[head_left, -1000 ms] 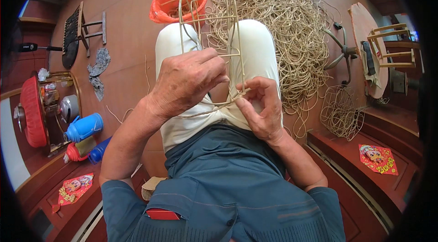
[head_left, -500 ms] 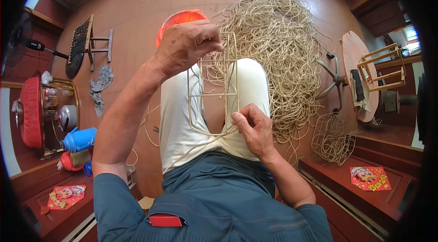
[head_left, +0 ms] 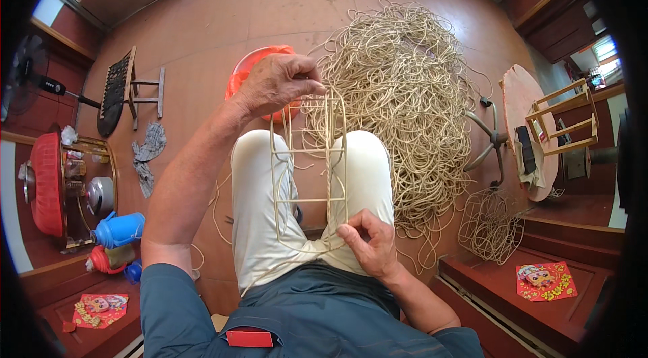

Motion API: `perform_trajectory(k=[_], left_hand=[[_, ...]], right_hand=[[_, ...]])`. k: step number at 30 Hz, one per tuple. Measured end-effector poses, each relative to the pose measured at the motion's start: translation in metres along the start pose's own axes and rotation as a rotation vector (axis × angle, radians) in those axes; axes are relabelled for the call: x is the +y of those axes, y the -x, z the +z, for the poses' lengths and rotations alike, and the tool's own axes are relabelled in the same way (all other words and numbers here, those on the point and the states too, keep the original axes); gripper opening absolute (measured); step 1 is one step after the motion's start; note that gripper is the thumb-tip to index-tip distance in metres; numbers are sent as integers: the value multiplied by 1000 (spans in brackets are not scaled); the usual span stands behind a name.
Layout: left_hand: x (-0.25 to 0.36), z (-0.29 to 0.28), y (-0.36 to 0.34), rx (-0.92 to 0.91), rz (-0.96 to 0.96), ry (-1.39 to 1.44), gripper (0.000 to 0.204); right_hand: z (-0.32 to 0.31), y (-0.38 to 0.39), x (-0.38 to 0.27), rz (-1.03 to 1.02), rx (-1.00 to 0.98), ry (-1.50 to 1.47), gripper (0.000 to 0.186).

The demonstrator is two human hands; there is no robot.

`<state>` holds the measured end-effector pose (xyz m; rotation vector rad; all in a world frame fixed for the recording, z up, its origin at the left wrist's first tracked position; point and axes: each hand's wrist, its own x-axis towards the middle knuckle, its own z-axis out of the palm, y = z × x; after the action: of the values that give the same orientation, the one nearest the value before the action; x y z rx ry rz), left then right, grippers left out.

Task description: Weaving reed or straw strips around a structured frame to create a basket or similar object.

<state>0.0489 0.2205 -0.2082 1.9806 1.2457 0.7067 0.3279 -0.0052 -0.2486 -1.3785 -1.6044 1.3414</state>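
A pale wire frame (head_left: 310,201), long and round-ended with crossbars, stands over my lap between my knees. My left hand (head_left: 280,85) is closed at its far end, fingertips pinched where a beige cord (head_left: 329,176) runs down the middle of the frame. Exactly what sits between those fingertips is partly hidden. At the near right corner, my right hand (head_left: 371,242) grips the frame between thumb and curled fingers. From near that hand, a loose strand (head_left: 266,279) trails across my lap to the left.
A large heap of beige cord (head_left: 405,122) covers the floor ahead right. Behind my left hand sits an orange-lined basin (head_left: 246,64). More wire frames (head_left: 491,226) lie at right, below a swivel base (head_left: 496,137). A stool (head_left: 145,91) and grey cloth (head_left: 150,149) are on the left.
Both hands and the wire frame sit lower in the picture, as does most of the room, so the view has tilted up. Both grips look the same.
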Motion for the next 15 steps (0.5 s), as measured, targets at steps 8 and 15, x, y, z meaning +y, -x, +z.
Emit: perform_trajectory(k=[8, 15], left_hand=[[-48, 9, -29, -166, -214, 329, 13], [-99, 26, -56, -238, -334, 425, 16]], right_hand=[[-7, 1, -6, 22, -54, 11, 20], [-7, -3, 5, -65, -67, -43, 20]])
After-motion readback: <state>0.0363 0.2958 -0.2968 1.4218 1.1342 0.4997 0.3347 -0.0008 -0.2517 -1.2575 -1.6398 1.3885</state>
